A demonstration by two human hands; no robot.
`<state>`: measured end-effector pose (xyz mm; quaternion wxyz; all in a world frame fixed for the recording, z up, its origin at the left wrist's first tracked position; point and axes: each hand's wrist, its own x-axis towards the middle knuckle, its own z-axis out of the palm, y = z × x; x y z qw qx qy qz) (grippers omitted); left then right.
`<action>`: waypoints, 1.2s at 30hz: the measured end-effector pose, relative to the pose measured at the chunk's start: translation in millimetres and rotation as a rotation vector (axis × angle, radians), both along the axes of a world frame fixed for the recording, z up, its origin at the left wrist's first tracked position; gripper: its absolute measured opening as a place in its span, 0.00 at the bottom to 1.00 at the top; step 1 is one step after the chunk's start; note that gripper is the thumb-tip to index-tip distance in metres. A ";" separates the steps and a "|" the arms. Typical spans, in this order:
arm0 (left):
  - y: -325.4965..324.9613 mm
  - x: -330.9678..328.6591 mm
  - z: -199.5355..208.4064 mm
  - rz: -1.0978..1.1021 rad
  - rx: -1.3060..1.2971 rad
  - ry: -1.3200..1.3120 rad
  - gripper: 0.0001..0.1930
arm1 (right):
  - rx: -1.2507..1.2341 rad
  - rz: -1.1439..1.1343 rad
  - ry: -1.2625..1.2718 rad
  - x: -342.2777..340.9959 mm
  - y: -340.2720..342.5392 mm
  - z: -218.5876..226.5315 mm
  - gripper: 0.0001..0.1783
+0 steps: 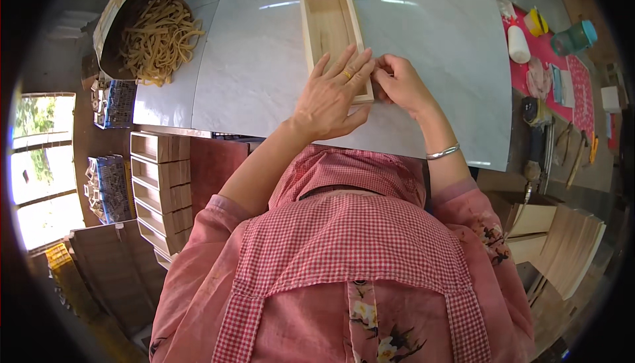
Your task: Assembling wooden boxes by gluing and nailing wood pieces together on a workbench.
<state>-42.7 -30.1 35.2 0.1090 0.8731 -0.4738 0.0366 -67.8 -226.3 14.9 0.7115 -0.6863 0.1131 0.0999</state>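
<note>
A long open wooden box [307, 29] lies on the pale marbled tabletop [251, 65] in front of me, its length pointing away. My left hand [331, 95] rests across its near end with fingers stretched out over the opening and rim; a ring shows on one finger. My right hand [401, 85] is against the outside of the box's right wall, near the close corner. Its thumb and fingers are pinched together, and what they hold, if anything, is hidden. The box's near end is partly covered by my left hand.
A tipped container [111, 32] of tan curled strips stands at the table's left. Wooden boxes [159, 178] are stacked below it, beside blue crates [119, 105]. On the right, a pink cloth [539, 49] carries a white bottle [518, 45] and a teal-lidded jar [570, 39]. Boards [569, 250] lean at lower right.
</note>
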 end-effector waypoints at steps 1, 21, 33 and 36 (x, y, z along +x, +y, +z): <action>-0.8 0.1 1.7 -0.004 -0.012 0.011 0.39 | 0.030 0.013 0.023 0.3 -0.9 -0.2 0.07; -1.7 6.7 4.4 -0.076 0.076 0.055 0.37 | 0.076 -0.203 -0.234 -24.9 16.9 -33.9 0.05; 4.1 33.0 18.8 -0.150 0.168 0.094 0.44 | -0.603 0.459 -0.587 -11.0 -27.7 3.4 0.11; 7.4 41.7 15.2 -0.171 0.158 0.063 0.44 | -0.563 0.538 -0.587 -0.6 -25.1 2.8 0.12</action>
